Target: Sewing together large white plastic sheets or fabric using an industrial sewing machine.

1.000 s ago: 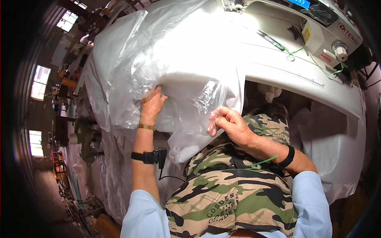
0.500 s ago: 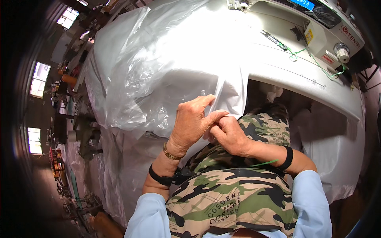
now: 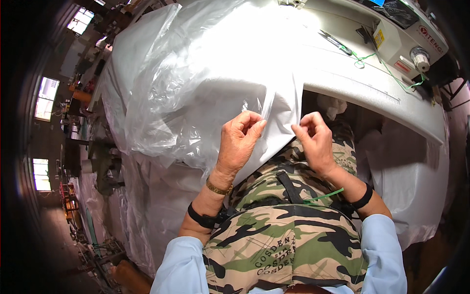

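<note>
pinching the clear plastic bag (image 3: 196, 83) edge, left hand (image 3: 240, 142) and right hand (image 3: 316, 142) fingers closed narrow on it, seemingly over white foam (image 3: 281, 115), beside the sewing machine (image 3: 391, 54).

Your white sewing machine (image 3: 391, 34) sits top right on the pale counter (image 3: 372, 93); green thread (image 3: 382, 63) trails across it; camouflage apron (image 3: 289, 235) covers your lap; bright windows (image 3: 46, 93) glow far left.

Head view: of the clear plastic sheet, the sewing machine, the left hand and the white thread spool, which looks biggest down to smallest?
1. Clear plastic sheet
2. Sewing machine
3. Left hand, though nearness to the camera enlarges it
4. White thread spool
</note>
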Tool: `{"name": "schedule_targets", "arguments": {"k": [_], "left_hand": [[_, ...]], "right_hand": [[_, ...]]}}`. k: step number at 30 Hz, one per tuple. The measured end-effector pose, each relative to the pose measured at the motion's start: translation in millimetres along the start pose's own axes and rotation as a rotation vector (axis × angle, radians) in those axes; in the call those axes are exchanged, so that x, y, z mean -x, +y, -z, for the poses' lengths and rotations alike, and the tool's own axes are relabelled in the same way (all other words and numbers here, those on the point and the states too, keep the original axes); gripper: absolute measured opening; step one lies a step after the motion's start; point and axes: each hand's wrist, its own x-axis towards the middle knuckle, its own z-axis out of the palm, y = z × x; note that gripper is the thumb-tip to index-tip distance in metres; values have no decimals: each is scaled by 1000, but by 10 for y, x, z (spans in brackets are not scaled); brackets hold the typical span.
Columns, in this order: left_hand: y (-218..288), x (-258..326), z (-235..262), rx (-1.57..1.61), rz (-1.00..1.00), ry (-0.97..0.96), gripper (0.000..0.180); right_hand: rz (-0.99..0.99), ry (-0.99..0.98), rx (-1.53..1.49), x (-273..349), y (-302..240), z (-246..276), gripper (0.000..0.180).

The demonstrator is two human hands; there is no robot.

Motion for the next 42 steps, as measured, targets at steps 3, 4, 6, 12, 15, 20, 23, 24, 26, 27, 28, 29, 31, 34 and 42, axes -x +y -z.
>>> {"name": "schedule_targets", "arguments": {"k": [3, 4, 6, 12, 15, 20, 23, 24, 26, 27, 28, 29, 31, 34, 42], "left_hand": [[28, -9, -35, 5, -31, -34, 10], [43, -11, -37, -5, -46, -51, 10], [81, -23, -18, 24, -44, -62, 10], [208, -47, 96, 112, -11, -56, 9], [249, -71, 129, 160, 58, -67, 9], [236, -84, 133, 186, 26, -53, 9], [220, -77, 168, 191, 73, -45, 9], [222, -77, 183, 216, 89, -34, 9], [241, -78, 212, 241, 105, -21, 9], [259, -82, 220, 261, 107, -26, 9], [282, -87, 223, 276, 129, -24, 8], [312, -91, 219, 282, 107, -28, 8], [374, -81, 174, 252, 92, -14, 8], [449, -88, 49, 154, -124, -114, 9], [497, 7, 93, -271, -305, -89, 10]], "right_hand": [[-178, 9, -237, -86, 219, -111, 30], [-307, 11, -403, -113, 271, -150, 36], [-339, -67, -595, -151, 333, -189, 43], [-294, -840, -942, -55, 218, -89, 29], [-379, -686, -909, -107, 182, -134, 42], [-244, -250, -963, -305, 336, -289, 53], [-223, -330, -878, -291, 379, -314, 43], [-246, -318, -856, -265, 357, -312, 43], [-148, -144, -660, -180, 256, -259, 31], [-214, -105, -580, -148, 180, -202, 24], [-190, -121, -515, -99, 92, -141, 24], [-131, -194, -506, -24, -11, -99, 23], [-122, -282, -516, 134, -223, -48, 21], [144, -382, -185, 219, -479, -64, 19], [333, -636, -139, 274, -690, -281, 24]]}}
